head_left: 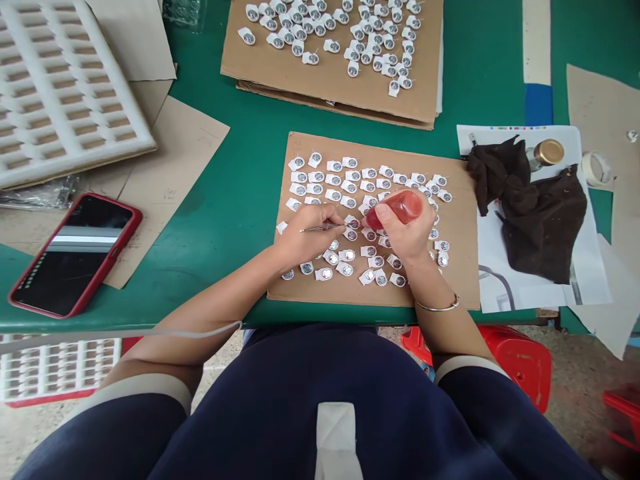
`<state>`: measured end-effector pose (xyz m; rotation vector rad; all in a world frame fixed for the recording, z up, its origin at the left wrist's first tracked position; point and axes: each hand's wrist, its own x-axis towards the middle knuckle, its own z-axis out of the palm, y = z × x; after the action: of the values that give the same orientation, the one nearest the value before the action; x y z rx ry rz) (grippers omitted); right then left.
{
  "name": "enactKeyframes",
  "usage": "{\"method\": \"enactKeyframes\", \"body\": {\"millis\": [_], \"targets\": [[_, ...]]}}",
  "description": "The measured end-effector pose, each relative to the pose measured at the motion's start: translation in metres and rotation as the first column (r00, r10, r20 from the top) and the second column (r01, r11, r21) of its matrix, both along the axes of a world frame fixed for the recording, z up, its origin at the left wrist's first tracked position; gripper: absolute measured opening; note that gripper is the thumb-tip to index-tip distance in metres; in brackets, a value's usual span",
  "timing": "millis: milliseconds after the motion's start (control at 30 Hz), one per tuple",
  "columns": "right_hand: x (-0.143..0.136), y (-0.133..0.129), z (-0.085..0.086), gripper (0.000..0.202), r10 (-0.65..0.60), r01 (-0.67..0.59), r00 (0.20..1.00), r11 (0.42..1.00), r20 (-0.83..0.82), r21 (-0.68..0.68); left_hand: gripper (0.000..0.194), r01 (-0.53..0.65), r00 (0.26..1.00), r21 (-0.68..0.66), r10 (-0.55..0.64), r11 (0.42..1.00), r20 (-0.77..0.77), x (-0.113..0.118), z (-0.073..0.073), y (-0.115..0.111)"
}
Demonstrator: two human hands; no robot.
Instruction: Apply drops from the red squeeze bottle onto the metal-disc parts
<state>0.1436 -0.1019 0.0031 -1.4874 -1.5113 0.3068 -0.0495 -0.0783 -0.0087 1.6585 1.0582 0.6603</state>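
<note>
green table (240, 220), where the left hand (306, 230) pinches a thin metal tool (317, 229) and the right hand (410, 230) grips a red bottle (406, 205).

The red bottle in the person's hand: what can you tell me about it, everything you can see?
The bottle is red, glossy and looks like translucent soft plastic. The right hand grips it around the body, fingers covering much of it. It is tilted, its rounded end up to the right, its other end down to the left, near small white-tabbed pieces on a cardboard sheet. Whether it touches them, I cannot tell.
</note>
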Motion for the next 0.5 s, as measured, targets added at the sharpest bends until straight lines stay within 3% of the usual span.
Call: {"method": "enactKeyframes", "body": {"millis": [500], "targets": [[-0.001, -0.0011, -0.0052, 0.028, -0.01, 0.009, 0.998, 1.0, 0.058, 0.017, 0.01, 0.008, 0.999, 0.077, -0.011, 0.997, 0.037, 0.0004, -0.0016, -0.0001]]}}
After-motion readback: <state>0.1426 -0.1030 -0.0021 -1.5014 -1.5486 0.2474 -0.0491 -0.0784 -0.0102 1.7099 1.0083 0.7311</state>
